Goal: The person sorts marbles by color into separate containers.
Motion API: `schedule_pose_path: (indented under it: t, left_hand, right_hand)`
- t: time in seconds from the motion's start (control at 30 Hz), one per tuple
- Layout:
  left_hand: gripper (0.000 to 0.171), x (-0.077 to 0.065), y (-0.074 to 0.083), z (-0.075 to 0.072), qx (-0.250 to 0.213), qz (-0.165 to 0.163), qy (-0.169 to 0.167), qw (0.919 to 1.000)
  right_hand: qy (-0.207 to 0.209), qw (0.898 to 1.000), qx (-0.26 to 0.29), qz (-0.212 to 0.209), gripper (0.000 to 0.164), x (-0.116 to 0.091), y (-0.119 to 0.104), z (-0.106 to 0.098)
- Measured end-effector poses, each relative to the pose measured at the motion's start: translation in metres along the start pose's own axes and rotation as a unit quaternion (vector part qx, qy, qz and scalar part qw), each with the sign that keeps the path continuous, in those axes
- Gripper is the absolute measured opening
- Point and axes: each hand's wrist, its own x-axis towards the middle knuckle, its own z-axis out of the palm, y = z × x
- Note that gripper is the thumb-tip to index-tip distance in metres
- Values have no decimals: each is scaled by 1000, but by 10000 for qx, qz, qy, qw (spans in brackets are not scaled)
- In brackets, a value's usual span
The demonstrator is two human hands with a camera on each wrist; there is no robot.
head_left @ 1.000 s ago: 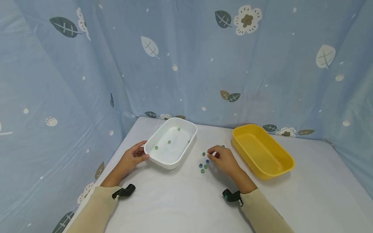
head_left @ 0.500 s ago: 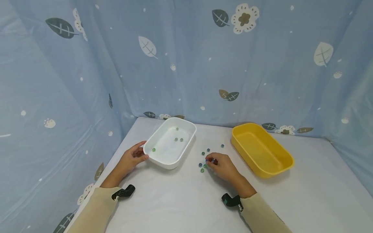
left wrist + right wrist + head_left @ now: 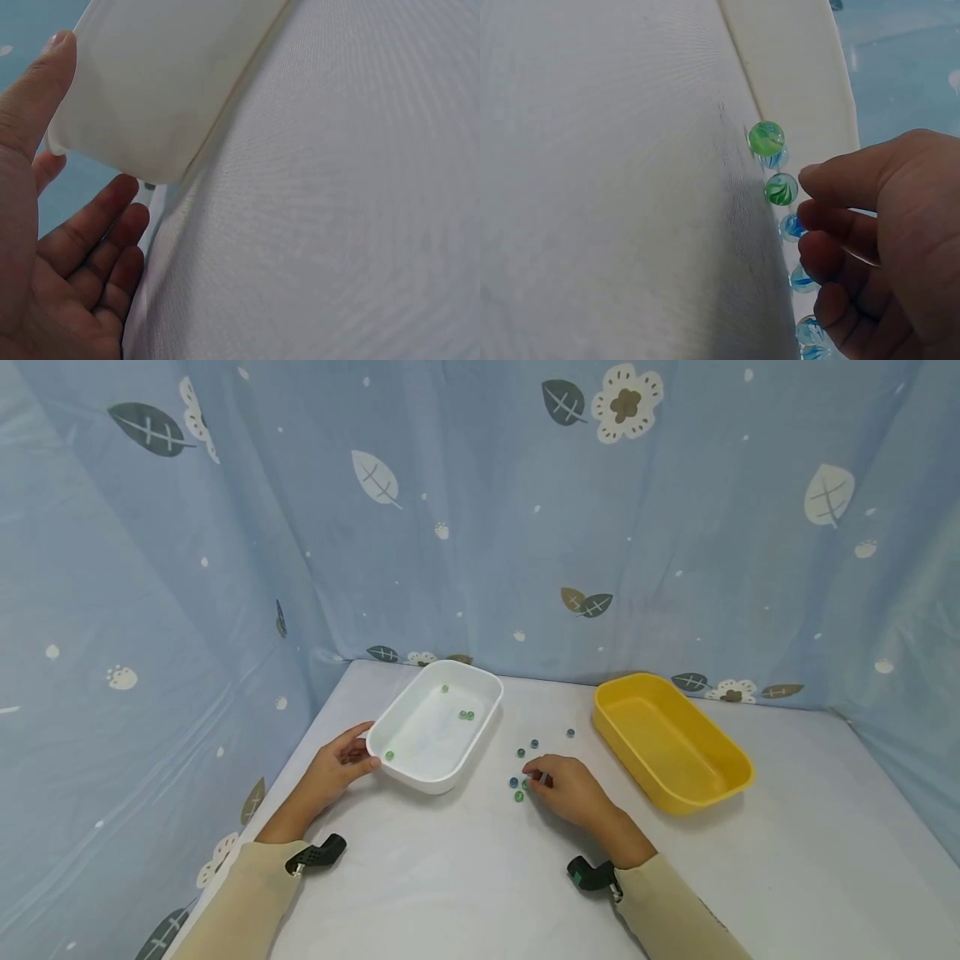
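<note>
My left hand (image 3: 333,774) holds the near left corner of a white plastic basin (image 3: 432,782), thumb and index finger on either side of it. In the left wrist view the other fingers (image 3: 129,262) curve loosely below the corner. Several green marbles (image 3: 389,756) lie inside the basin. My right hand (image 3: 572,787) hovers over a loose group of green and blue marbles on the table. In the right wrist view its thumb and index finger are slightly apart, close beside a green-swirled marble (image 3: 781,189); nothing shows pinched between them. Another green marble (image 3: 766,139) stands just past it.
A yellow plastic basin (image 3: 673,810) with no marbles visible in it stands right of my right hand. A stray blue marble (image 3: 571,733) lies farther back. White cloth (image 3: 450,885) covers the table; a blue patterned curtain (image 3: 480,527) hangs behind.
My right hand has shifted slightly left and nearer me, uncovering a blue marble behind it. Green marbles in the white basin have rolled to new spots. My left hand stays at the basin's corner.
</note>
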Motion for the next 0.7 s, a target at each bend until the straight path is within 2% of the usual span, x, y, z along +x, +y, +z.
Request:
schedule_pose_path:
  t: [0.4, 0.47, 0.63, 0.7]
  left_hand:
    - [70, 1, -4, -1, -114, 125, -48, 9998]
    - [69, -1, 5, -1, -115, 104, -77, 9999]
    - [69, -2, 8, -1, -94, 35, -89, 9999]
    - [70, 0, 0, -1, -96, 55, -60, 9999]
  right_hand:
    - [-246, 9994, -243, 27, 14, 0, -5, -1]
    - [-258, 9993, -282, 15, 13, -1, -6, -1]
    - [-235, 9986, -453, -124, 13, -2, -6, -1]
    - [-202, 9984, -503, -186, 13, -2, -6, -1]
